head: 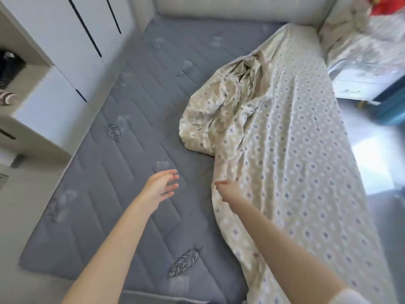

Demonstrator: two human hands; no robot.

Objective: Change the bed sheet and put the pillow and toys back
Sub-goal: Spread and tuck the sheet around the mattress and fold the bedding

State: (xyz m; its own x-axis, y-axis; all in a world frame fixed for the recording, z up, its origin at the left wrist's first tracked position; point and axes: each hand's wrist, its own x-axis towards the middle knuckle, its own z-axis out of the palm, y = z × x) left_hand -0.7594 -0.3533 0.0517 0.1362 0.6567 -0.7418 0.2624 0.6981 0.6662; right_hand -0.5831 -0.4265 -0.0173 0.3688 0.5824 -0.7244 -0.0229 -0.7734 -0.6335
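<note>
The sheet step is judged to be in hand. The patterned sheet is laid over the right half of the mattress and bunched near the mattress's middle, while the left half is left bare. The left hand is held over the mattress with its fingers apart and nothing gripped. The right hand is set at the sheet's edge. Its fingers are hidden, so a grip cannot be told. Next, the bunch probably needs to be drawn leftward across the mattress. In the open shelf left of the mattress, a dark object is kept, too blurred to name.
</note>
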